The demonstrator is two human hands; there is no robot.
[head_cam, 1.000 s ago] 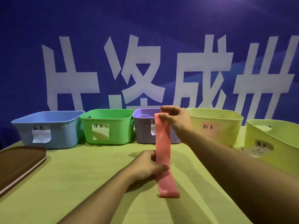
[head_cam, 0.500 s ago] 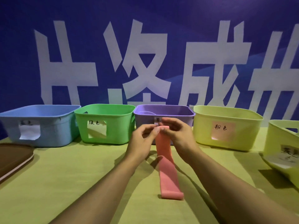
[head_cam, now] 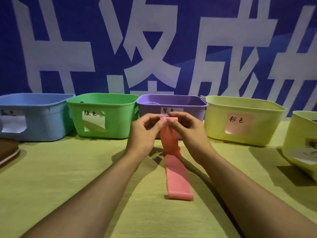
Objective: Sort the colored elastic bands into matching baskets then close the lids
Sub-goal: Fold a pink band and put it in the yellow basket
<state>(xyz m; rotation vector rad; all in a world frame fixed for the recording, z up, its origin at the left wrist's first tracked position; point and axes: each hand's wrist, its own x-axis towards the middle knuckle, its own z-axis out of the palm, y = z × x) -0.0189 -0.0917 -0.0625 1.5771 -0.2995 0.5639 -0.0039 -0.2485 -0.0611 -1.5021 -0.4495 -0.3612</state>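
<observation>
Head view: our left hand (head_cam: 144, 134) and right hand (head_cam: 187, 133) both pinch the pink elastic band (head_cam: 173, 162); loosening might drop it short of the pink-labelled basket (head_cam: 245, 121).

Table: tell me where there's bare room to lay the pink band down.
Bare table lies between the left forearm and the brown lid, before the green basket. Crowded: the back row of baskets, and the centre where both hands pinch the pink band.

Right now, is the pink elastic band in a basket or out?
Out: both hands, left hand and right hand, pinch the pink elastic band; its lower end lies on the table.
</observation>
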